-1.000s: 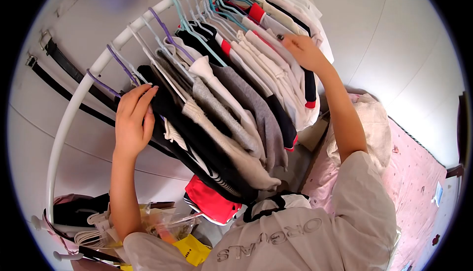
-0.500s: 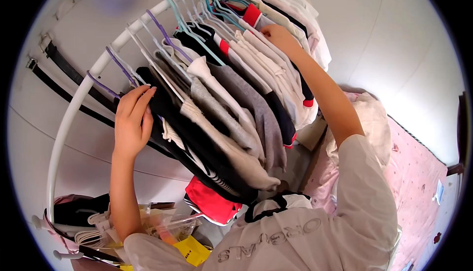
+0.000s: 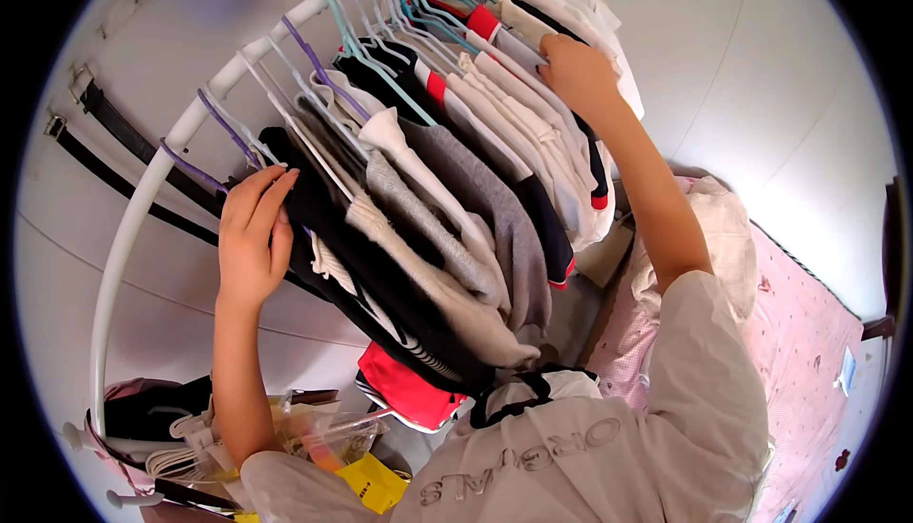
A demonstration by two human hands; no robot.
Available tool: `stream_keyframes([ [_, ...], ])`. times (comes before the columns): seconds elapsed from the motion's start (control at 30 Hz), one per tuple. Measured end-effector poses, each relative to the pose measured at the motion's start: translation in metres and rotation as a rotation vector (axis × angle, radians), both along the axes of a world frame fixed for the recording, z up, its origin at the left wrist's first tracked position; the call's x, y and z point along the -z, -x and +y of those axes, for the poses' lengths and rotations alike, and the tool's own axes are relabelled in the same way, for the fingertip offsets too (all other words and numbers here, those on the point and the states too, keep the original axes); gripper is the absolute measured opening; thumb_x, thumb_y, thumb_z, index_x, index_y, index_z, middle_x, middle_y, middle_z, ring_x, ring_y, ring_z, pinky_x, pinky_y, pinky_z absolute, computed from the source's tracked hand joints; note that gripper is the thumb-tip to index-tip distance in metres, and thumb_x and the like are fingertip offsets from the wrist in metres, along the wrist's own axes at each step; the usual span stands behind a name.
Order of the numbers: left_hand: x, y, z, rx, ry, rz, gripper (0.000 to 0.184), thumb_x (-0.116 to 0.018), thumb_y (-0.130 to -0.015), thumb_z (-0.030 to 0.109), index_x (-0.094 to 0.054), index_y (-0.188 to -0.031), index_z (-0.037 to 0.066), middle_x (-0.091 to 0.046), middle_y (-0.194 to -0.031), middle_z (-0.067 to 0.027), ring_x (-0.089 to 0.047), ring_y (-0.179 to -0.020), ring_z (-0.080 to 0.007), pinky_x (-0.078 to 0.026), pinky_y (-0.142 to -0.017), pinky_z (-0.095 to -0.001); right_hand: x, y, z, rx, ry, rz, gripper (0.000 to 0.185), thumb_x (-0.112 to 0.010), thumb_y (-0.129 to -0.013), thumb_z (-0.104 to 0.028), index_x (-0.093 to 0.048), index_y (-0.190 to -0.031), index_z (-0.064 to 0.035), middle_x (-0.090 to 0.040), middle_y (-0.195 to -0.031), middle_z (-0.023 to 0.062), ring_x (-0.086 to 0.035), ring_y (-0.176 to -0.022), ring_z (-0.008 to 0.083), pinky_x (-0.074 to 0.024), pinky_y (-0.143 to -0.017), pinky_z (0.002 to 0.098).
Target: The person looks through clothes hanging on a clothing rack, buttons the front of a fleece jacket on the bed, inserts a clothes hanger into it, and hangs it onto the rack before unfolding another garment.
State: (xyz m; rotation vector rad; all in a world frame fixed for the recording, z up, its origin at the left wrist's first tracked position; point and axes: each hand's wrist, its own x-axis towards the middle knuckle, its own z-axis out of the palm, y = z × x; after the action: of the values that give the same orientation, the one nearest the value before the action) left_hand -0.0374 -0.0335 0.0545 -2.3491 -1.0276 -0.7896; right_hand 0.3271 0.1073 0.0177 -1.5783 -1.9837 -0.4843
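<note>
Clothes on hangers crowd a curved white rail (image 3: pixel 195 114). My left hand (image 3: pixel 251 228) lies against the shoulder of a black garment (image 3: pixel 328 200) near the rail's front end, fingers stretched out and thumb apart. Close to its fingertips is a purple hanger (image 3: pixel 225 126). My right hand (image 3: pixel 578 71) is farther along the row, touching the light clothes beside a beige garment (image 3: pixel 528 27); its fingers and thumb are apart, with the tips partly hidden. Between my hands hang a grey sweater (image 3: pixel 471 176), a cream knit (image 3: pixel 418 261) and several white and black tops.
Two black belts (image 3: pixel 119 124) hang on the wall at the left. A red folded cloth (image 3: pixel 404 385) lies below the clothes, with a yellow packet (image 3: pixel 373 483) and cables (image 3: pixel 176 463) nearby. A pink bed (image 3: pixel 799 333) is at the right.
My right hand has shifted right and slightly down along the garments, and its fingers have spread. My left hand stays nearly in place.
</note>
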Motion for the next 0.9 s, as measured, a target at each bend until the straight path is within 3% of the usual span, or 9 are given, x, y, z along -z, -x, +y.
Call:
stream_keyframes([
  [0.17, -0.001, -0.003, -0.002, -0.004, -0.001, 0.007, 0.034, -0.047, -0.069, 0.000, -0.056, -0.102, 0.000, -0.053, -0.105, -0.0147, -0.051, -0.092, -0.0296, -0.040, -0.081, -0.0363, 0.000, 0.003, -0.011, -0.152, -0.035, -0.037, 0.028, -0.056, -0.074, -0.015, -0.053, -0.101, -0.0075, -0.057, -0.086, 0.0118, -0.057, -0.082, 0.0292, -0.0457, -0.067, 0.0386],
  [0.37, 0.000, -0.003, -0.002, -0.007, -0.002, -0.002, 0.034, -0.047, -0.070, 0.000, -0.056, -0.102, 0.000, -0.053, -0.105, -0.0148, -0.051, -0.092, -0.0298, -0.039, -0.082, -0.0362, 0.017, -0.002, 0.016, -0.173, 0.036, 0.101, 0.041, -0.050, -0.072, -0.007, -0.048, -0.113, -0.0065, -0.056, -0.098, 0.0169, -0.056, -0.085, 0.0320, -0.0447, -0.073, 0.0385],
  [0.4, 0.000, -0.003, -0.002, -0.005, -0.001, -0.001, 0.034, -0.046, -0.070, 0.000, -0.056, -0.103, 0.000, -0.053, -0.105, -0.0149, -0.051, -0.092, -0.0299, -0.039, -0.082, -0.0364, 0.016, -0.002, 0.019, -0.316, -0.016, 0.122, 0.047, -0.048, -0.070, -0.004, -0.045, -0.118, -0.0054, -0.056, -0.100, 0.0177, -0.055, -0.086, 0.0334, -0.0440, -0.076, 0.0381],
  [0.53, -0.003, -0.004, -0.003, 0.011, -0.002, 0.006, 0.034, -0.046, -0.070, 0.001, -0.056, -0.103, 0.000, -0.052, -0.105, -0.0156, -0.050, -0.093, -0.0305, -0.039, -0.082, -0.0370, 0.004, 0.001, 0.001, -0.389, 0.136, 0.060, 0.050, -0.048, -0.071, -0.005, -0.042, -0.120, -0.0018, -0.053, -0.104, 0.0225, -0.051, -0.093, 0.0367, -0.0417, -0.082, 0.0389],
  [0.67, -0.005, -0.006, -0.005, 0.008, 0.005, -0.001, 0.035, -0.045, -0.070, 0.001, -0.055, -0.103, -0.001, -0.052, -0.105, -0.0160, -0.050, -0.093, -0.0312, -0.039, -0.082, -0.0371, -0.007, -0.010, -0.009, -0.521, 0.269, 0.143, 0.044, -0.051, -0.074, -0.010, -0.045, -0.117, -0.0011, -0.053, -0.106, 0.0202, -0.050, -0.098, 0.0338, -0.0399, -0.086, 0.0367],
  [0.77, -0.005, -0.005, -0.006, 0.008, 0.014, -0.002, 0.035, -0.045, -0.069, 0.001, -0.055, -0.103, -0.001, -0.052, -0.105, -0.0160, -0.050, -0.093, -0.0313, -0.039, -0.082, -0.0371, -0.004, -0.027, 0.010, -0.629, 0.027, 0.211, 0.046, -0.054, -0.076, -0.019, -0.045, -0.118, -0.0020, -0.049, -0.115, 0.0182, -0.047, -0.105, 0.0323, -0.0370, -0.089, 0.0380],
  [0.8, -0.005, -0.006, -0.006, 0.002, 0.015, -0.001, 0.035, -0.045, -0.069, 0.001, -0.055, -0.102, -0.002, -0.052, -0.105, -0.0162, -0.050, -0.093, -0.0313, -0.039, -0.082, -0.0372, -0.002, -0.030, 0.018, -0.465, -0.260, 0.167, 0.056, -0.056, -0.075, -0.031, -0.042, -0.122, -0.0034, -0.044, -0.122, 0.0185, -0.041, -0.113, 0.0322, -0.0333, -0.093, 0.0396],
  [0.9, -0.005, -0.005, -0.006, -0.005, 0.015, 0.002, 0.035, -0.045, -0.069, 0.001, -0.055, -0.102, -0.001, -0.052, -0.105, -0.0164, -0.050, -0.093, -0.0314, -0.039, -0.082, -0.0371, 0.015, -0.033, 0.061, 0.070, -0.486, 0.180, 0.056, -0.056, -0.070, -0.045, -0.052, -0.112, -0.0072, -0.047, -0.114, 0.0223, -0.045, -0.106, 0.0346, -0.0355, -0.091, 0.0399],
])
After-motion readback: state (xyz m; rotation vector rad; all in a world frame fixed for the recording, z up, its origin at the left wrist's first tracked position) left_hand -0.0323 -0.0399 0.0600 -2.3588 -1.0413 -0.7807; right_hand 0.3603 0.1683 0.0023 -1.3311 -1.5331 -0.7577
